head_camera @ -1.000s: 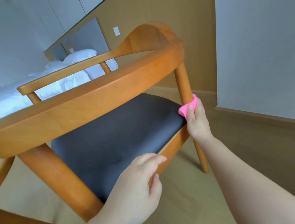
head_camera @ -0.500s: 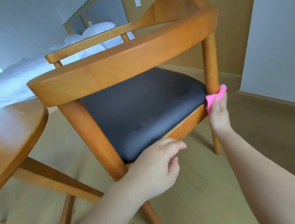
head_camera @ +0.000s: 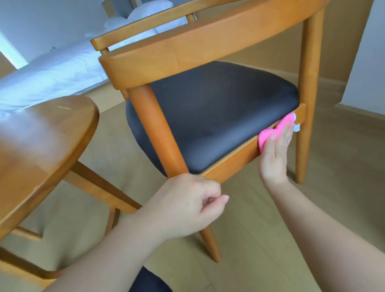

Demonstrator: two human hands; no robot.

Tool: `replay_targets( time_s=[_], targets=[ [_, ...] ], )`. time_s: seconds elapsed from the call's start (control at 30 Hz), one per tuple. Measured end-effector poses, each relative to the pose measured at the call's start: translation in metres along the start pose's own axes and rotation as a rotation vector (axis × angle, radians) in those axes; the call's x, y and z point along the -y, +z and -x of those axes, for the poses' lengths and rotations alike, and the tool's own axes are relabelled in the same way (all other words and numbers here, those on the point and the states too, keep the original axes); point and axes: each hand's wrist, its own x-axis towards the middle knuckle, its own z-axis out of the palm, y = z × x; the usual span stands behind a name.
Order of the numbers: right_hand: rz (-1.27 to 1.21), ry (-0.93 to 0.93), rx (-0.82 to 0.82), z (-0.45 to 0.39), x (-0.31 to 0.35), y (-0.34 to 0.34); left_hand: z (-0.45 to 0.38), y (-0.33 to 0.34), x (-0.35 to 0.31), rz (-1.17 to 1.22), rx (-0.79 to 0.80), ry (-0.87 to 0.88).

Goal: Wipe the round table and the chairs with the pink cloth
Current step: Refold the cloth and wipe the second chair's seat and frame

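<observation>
- The left hand (head_camera: 187, 206) hung nearest the camera, just in front of the chair's (head_camera: 207, 112) front leg, its fingers loosely curled around nothing, touching no wood.
- Beyond it, the right hand (head_camera: 277, 148) lay with straight fingers flat on the pink cloth (head_camera: 275, 130), pressing it against the chair's side seat rail (head_camera: 234, 163), close to the back leg.
- That rail ran lengthwise from the back leg toward the front leg, so the unwiped stretch probably lay from the cloth toward the left hand; the right hand alone was placed to sweep it.
- The round surface (head_camera: 26, 154) stood left of the chair, apart from both hands.
- A bed (head_camera: 43, 81) lay beyond the chair.
</observation>
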Motion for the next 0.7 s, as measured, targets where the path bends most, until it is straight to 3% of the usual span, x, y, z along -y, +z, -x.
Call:
replay_targets(
  time_s=[0.23,0.5,0.7],
  targets=[
    [-0.014,-0.088,0.024,0.060,0.014,0.034,0.037,-0.011,0.023,-0.029,0.024,-0.091],
    [0.076,-0.231,0.197,0.140,0.029,0.067,0.054,-0.016,0.035,-0.053,0.046,-0.098],
    [0.098,-0.193,0.216,0.148,0.037,0.070,0.051,-0.014,0.038,-0.061,0.055,-0.150]
  ],
)
